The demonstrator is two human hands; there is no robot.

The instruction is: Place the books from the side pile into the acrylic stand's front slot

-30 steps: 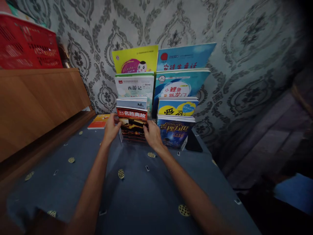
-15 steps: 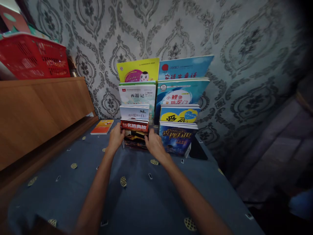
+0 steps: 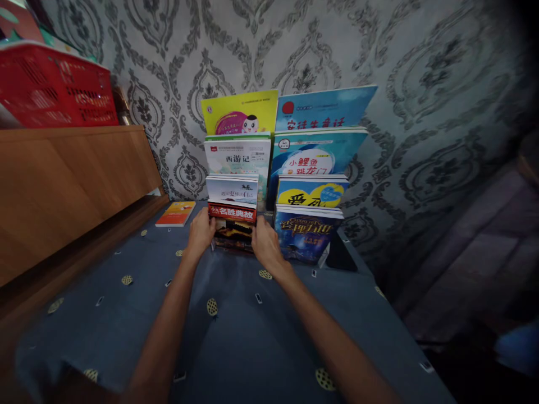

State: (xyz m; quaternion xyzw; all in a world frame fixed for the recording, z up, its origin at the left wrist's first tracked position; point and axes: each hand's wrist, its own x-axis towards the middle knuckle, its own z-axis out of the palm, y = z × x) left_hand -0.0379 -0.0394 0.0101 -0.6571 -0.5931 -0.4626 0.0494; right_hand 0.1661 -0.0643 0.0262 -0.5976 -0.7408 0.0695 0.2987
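Observation:
A tiered book stand against the wall holds two columns of books. My left hand [image 3: 201, 233] and my right hand [image 3: 264, 244] grip the two side edges of the front book of the left column, a dark book with a red title band [image 3: 233, 223], standing upright in the lowest slot. Behind it rise a white book [image 3: 232, 189], a pale book [image 3: 238, 157] and a yellow book [image 3: 240, 112]. The right column shows a dark blue book [image 3: 307, 234] in front, then a yellow-and-blue one [image 3: 310, 191] and two light blue ones.
An orange book [image 3: 176, 214] lies flat on the blue spotted cloth [image 3: 236, 331] to the left of the stand. A wooden board [image 3: 63, 179] runs along the left, with a red plastic basket [image 3: 54, 87] on top. A dark flat object [image 3: 340, 255] lies right of the stand.
The red-banded book has sunk lower into the front slot between my hands. The view has shifted slightly, and both hands stay on the book's edges.

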